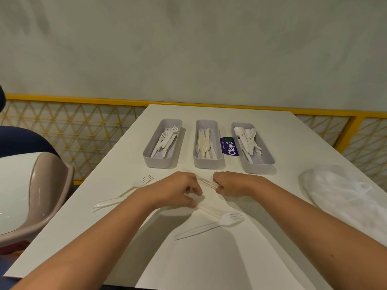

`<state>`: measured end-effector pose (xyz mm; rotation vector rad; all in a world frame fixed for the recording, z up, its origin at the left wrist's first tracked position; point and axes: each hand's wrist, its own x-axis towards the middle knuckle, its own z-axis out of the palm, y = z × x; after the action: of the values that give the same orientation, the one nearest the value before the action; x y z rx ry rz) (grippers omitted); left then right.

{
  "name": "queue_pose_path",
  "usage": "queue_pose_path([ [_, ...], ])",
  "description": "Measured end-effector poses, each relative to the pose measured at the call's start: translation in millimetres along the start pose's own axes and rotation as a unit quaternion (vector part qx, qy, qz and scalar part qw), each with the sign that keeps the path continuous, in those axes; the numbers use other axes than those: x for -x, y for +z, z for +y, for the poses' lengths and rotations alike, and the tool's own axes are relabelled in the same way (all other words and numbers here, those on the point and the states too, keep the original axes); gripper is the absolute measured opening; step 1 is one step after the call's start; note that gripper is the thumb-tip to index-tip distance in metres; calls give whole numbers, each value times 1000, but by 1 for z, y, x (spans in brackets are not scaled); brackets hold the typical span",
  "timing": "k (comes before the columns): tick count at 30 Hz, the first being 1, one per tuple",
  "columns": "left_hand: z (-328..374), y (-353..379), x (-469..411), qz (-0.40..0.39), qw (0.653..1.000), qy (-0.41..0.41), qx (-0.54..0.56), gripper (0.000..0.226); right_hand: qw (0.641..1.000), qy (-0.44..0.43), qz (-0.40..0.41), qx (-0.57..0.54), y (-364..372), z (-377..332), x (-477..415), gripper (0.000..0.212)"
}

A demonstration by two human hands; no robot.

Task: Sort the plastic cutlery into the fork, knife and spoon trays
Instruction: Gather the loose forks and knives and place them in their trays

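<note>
Right hand (229, 185) pinches a slim white knife (207, 182), perhaps; grip of left hand (178, 191) unclear.

In the middle of the frame a thin white piece (207, 182) lies between the left hand (178, 190) and the right hand (232, 184). Both its ends are covered, so its kind cannot be told. The right hand pinches it; whether the left hand grips anything is not clear. Just below, a pale stick (210, 209) goes under the left hand. At the left, the handle of a fork (144, 181) passes behind the forearm. The plastic bag (343, 197) at the right is blurred. The small print on the purple sticker (229, 146) cannot be read. The chair (41, 185) is cut by the left edge.
</note>
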<state>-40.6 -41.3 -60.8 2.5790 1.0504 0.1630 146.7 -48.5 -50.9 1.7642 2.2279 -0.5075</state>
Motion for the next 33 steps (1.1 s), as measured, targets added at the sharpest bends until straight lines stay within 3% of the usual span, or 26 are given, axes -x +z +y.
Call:
queue_pose_path([
  [3,-3,5,2,-8,999,-9,-37,31,1000,7,3,-8,2,0,6,14],
  [7,-1,3,3,-28,998,-22,-54,20,1000,7,13,-23,5,1,11,4],
  [12,2,9,5,-77,992,-47,-83,8,989,-9,45,-138,4,7,16,4],
  [20,8,9,8,-79,991,-93,-51,5,946,-37,128,-294,-2,10,20,10],
  [24,7,7,8,-56,990,-125,-30,12,904,-32,154,-397,-4,10,22,19],
  [26,2,4,8,-26,988,-147,45,18,878,-33,169,-447,-5,9,23,24],
  [28,-3,3,7,7,960,-170,222,23,853,-36,179,-489,-7,7,23,22],
  [30,0,2,8,45,908,-175,377,22,835,-29,186,-516,-9,1,22,19],
  [33,11,-1,3,107,791,-177,576,21,830,-22,185,-526,-13,-13,22,26],
])
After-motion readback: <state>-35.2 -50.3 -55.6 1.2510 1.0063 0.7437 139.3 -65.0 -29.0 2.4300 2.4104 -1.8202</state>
